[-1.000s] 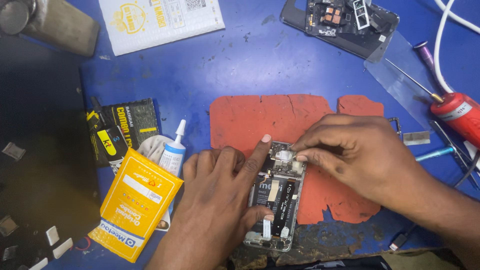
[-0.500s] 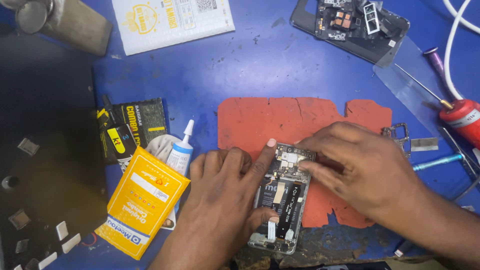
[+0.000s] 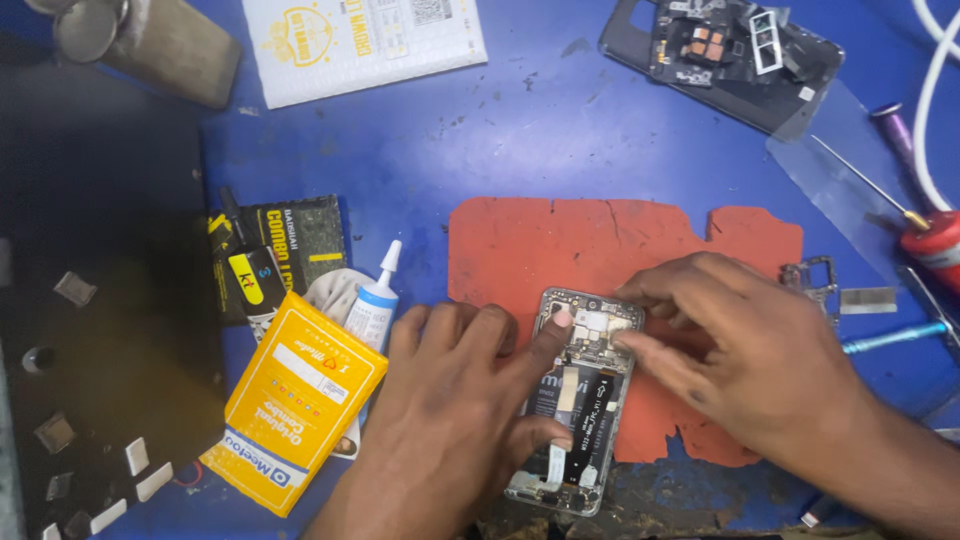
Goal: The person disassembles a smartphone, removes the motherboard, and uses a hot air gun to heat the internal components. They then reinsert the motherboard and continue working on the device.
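— Looking down at the bench, what did both hands rest on?

— On an opened smartphone with its back cover off, grey frame, black battery and flex cable exposed (image 3: 572, 400). It lay lengthwise on the lower edge of a torn red rubber work mat (image 3: 560, 245), which sat on the blue tabletop (image 3: 520, 130).

— How was the left hand (image 3: 450, 420) set?

— It lay flat beside the phone, fingers loosely spread. Its forefinger (image 3: 545, 338) pressed the top left of the phone near the camera end, and the thumb braced the phone's left edge lower down. It gripped nothing.

— And the right hand (image 3: 760, 355)?

— It came in from the right, fingers curled narrow, with the fingertips (image 3: 625, 345) touching the silver shield plate at the top of the phone. Whether they pinched some small part, I could not tell.

— What lay around them?

— Just left of the left hand stood a small white glue tube with a pointed nozzle (image 3: 376, 300), and beside it a yellow cardboard box (image 3: 295, 400), tilted. Behind those was a black and yellow packet (image 3: 280, 250). At the far right lay a red-handled tool (image 3: 930, 245) and a thin blue-handled tool (image 3: 895, 335), well apart from the phone. A dark phone back shell with loose parts on it (image 3: 720, 55) sat at the top right, and a white printed packet (image 3: 360, 40) at the top.
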Demonstrator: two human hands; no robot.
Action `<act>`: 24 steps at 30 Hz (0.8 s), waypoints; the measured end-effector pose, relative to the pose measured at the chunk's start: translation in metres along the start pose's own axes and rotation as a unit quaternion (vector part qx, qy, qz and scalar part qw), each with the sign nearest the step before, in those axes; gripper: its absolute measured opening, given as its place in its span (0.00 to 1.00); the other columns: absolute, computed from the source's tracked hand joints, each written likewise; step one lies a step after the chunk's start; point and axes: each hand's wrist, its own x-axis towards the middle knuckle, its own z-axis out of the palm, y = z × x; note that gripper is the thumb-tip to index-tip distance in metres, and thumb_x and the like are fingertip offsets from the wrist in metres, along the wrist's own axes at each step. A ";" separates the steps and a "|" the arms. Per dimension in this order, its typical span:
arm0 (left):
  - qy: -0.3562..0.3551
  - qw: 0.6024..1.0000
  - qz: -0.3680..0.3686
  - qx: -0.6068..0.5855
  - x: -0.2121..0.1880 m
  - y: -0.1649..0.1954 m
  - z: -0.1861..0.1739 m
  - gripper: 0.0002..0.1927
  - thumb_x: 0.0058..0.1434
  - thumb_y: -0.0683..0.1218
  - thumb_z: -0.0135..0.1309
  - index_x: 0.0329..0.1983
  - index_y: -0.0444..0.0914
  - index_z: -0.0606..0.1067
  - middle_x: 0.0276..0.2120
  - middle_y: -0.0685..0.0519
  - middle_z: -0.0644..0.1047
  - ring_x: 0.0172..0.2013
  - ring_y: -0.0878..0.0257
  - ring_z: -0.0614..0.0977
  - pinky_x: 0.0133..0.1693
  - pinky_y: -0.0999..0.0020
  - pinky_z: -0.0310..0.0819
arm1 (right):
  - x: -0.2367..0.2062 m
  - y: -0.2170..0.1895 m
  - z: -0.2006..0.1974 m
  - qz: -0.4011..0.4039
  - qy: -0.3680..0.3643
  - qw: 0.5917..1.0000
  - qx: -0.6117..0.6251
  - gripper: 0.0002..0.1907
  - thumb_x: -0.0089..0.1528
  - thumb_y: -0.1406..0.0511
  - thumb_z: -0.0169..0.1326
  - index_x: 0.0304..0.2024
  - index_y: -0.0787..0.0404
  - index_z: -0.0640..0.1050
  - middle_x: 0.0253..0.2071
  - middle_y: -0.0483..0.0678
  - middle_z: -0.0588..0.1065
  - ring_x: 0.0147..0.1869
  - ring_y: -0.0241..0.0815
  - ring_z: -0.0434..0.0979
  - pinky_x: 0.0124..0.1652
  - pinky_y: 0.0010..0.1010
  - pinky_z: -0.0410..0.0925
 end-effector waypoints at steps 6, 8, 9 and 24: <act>0.002 1.000 0.007 -0.001 -0.001 -0.001 0.002 0.35 0.53 0.59 0.62 0.62 0.41 0.74 0.39 0.50 0.71 0.43 0.51 0.71 0.46 0.51 0.61 | -0.002 0.005 0.002 0.011 -0.015 1.000 -0.015 0.19 0.50 0.63 0.67 0.43 0.61 0.81 0.42 0.47 0.80 0.37 0.36 0.87 0.33 0.26 0.81; 0.002 1.000 0.001 0.001 0.000 -0.001 0.002 0.35 0.52 0.60 0.62 0.61 0.41 0.74 0.39 0.50 0.71 0.42 0.51 0.71 0.46 0.51 0.62 | -0.003 0.007 0.002 -0.016 -0.010 1.000 -0.003 0.20 0.53 0.62 0.67 0.46 0.60 0.81 0.45 0.46 0.80 0.39 0.35 0.86 0.35 0.24 0.80; 0.002 1.000 -0.002 0.001 0.000 -0.001 0.002 0.35 0.52 0.60 0.62 0.61 0.41 0.74 0.39 0.50 0.71 0.42 0.51 0.71 0.46 0.51 0.62 | -0.004 0.008 0.002 -0.029 -0.007 1.000 0.003 0.20 0.54 0.61 0.67 0.48 0.59 0.80 0.46 0.46 0.80 0.40 0.34 0.86 0.36 0.23 0.80; 0.024 0.986 -0.118 -0.114 -0.007 -0.002 0.014 0.16 0.65 0.43 0.55 0.55 0.38 0.76 0.35 0.45 0.78 0.37 0.46 0.82 0.39 0.52 0.75 | -0.014 0.013 -0.022 -0.023 0.035 0.998 -0.035 0.12 0.60 0.63 0.62 0.45 0.59 0.82 0.39 0.48 0.83 0.35 0.39 0.85 0.37 0.30 0.75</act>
